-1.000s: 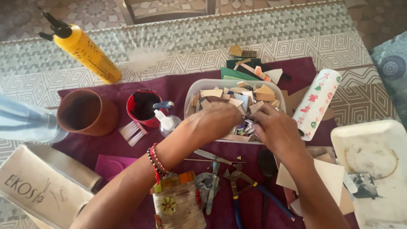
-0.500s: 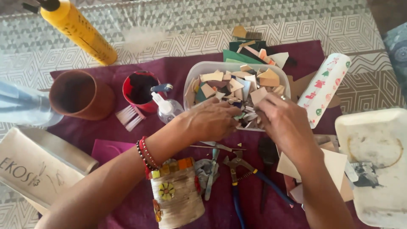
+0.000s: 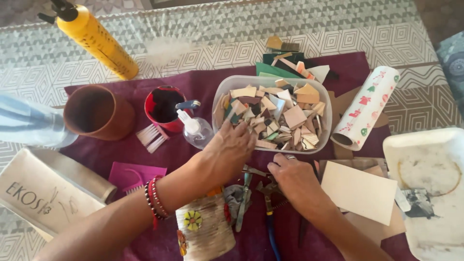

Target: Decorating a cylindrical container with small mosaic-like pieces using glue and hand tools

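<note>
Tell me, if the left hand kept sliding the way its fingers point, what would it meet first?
Most likely the tile pieces in the clear plastic tub: the left hand already reaches over its near rim, fingers pointing up and right into the heap. Depth is hard to judge.

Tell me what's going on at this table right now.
A person leans over a table covered with a maroon cloth. The left hand reaches into the clear plastic tub of broken tile pieces, fingers among the shards. The right hand rests just below the tub, over the pliers and nippers lying on the cloth. Whether it grips one cannot be told. A red cup and a brown pot stand to the left.
</note>
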